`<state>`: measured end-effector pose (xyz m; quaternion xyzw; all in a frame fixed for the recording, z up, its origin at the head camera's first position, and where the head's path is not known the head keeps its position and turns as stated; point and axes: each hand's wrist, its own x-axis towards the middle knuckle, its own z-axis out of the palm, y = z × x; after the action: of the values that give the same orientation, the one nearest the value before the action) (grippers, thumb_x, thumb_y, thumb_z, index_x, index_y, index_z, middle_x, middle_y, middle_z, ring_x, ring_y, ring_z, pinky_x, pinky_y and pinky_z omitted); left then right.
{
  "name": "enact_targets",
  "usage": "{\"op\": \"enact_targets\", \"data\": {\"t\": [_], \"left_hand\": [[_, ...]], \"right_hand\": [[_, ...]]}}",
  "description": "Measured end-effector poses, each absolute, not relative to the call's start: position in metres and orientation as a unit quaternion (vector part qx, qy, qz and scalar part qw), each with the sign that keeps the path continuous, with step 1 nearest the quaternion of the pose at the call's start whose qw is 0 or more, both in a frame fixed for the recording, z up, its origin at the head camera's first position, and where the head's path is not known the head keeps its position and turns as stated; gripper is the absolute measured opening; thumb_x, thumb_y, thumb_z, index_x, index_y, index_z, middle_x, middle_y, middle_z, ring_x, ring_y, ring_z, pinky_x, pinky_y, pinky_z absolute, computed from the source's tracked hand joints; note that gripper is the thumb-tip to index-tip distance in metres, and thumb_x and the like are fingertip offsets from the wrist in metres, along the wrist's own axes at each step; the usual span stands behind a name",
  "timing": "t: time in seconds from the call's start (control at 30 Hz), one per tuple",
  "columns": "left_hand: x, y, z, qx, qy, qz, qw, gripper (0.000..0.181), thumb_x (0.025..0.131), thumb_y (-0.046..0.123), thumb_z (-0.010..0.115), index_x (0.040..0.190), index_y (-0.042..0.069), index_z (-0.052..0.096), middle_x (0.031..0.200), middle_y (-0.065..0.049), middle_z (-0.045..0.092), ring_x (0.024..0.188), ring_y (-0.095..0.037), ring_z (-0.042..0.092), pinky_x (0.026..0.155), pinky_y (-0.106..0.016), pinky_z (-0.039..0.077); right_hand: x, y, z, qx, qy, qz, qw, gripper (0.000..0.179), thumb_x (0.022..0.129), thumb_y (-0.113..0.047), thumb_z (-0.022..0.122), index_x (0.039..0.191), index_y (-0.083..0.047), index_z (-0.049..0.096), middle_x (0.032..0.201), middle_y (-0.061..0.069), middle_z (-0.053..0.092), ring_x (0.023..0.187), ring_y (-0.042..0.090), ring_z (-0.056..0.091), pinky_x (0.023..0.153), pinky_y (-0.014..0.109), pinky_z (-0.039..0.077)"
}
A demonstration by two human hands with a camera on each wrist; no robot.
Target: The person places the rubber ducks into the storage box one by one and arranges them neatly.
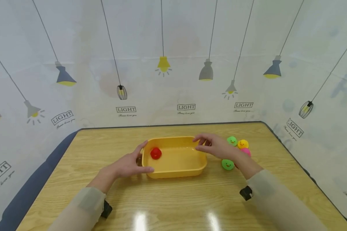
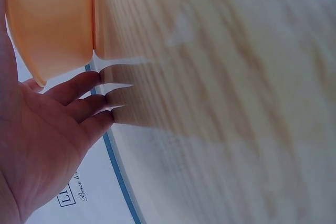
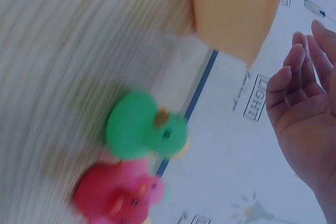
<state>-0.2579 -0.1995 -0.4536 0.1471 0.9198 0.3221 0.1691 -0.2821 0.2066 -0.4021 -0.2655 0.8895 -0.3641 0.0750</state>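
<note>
A shallow yellow plastic tub (image 1: 173, 175) stands on the table with a small round red toy (image 1: 155, 153) inside near its left end. My left hand (image 1: 130, 165) holds the tub's left end, thumb over the front rim and index finger at the back corner. In the left wrist view, the other fingers (image 2: 89, 106) reach down beside it to the tabletop. Over the right end of the tub is my right hand (image 1: 217, 147), fingers loosely bent and nothing between them. The right wrist view shows that hand apart from the tub wall (image 3: 236, 14).
Right of the tub sits a group of rubber ducks: two green ones (image 1: 227, 164), a yellow one (image 1: 243, 144), a pink one (image 1: 245, 151) and a red one (image 3: 113, 192), partly behind the right forearm. A lamp-patterned cloth (image 1: 173, 93) stands around the wooden table (image 1: 173, 199).
</note>
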Motion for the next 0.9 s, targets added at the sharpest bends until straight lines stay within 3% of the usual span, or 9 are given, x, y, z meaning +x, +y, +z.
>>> {"op": "enact_targets", "data": {"t": [0.33, 0.57, 0.9], "left_hand": [[-0.257, -0.199, -0.451, 0.146, 0.919, 0.325, 0.168, 0.126, 0.085, 0.072, 0.084, 0.177, 0.041, 0.003, 0.157, -0.017, 0.061, 0.132, -0.034, 0.063, 0.121, -0.063, 0.046], [-0.258, -0.198, -0.452, 0.143, 0.920, 0.324, 0.169, 0.126, 0.084, 0.072, 0.085, 0.176, 0.044, 0.004, 0.155, -0.016, 0.063, 0.124, -0.031, 0.063, 0.114, -0.059, 0.052], [-0.261, -0.199, -0.454, 0.137, 0.921, 0.321, 0.175, 0.126, 0.082, 0.076, 0.084, 0.176, 0.046, 0.004, 0.156, -0.017, 0.062, 0.133, -0.035, 0.061, 0.122, -0.064, 0.045]], "right_hand": [[-0.257, 0.278, -0.405, -0.226, 0.911, -0.337, 0.075, 0.030, 0.109, -0.032, 0.070, 0.135, -0.017, 0.072, 0.110, 0.001, 0.072, 0.090, 0.018, 0.062, 0.078, 0.027, 0.054], [-0.241, 0.322, -0.418, -0.199, 0.913, -0.352, 0.053, 0.031, 0.107, -0.027, 0.074, 0.133, -0.011, 0.074, 0.105, 0.001, 0.071, 0.084, 0.014, 0.060, 0.070, 0.026, 0.052], [-0.232, 0.365, -0.435, -0.173, 0.916, -0.354, 0.068, 0.033, 0.101, -0.022, 0.082, 0.129, -0.008, 0.072, 0.099, 0.005, 0.067, 0.078, 0.014, 0.057, 0.066, 0.025, 0.050]]}}
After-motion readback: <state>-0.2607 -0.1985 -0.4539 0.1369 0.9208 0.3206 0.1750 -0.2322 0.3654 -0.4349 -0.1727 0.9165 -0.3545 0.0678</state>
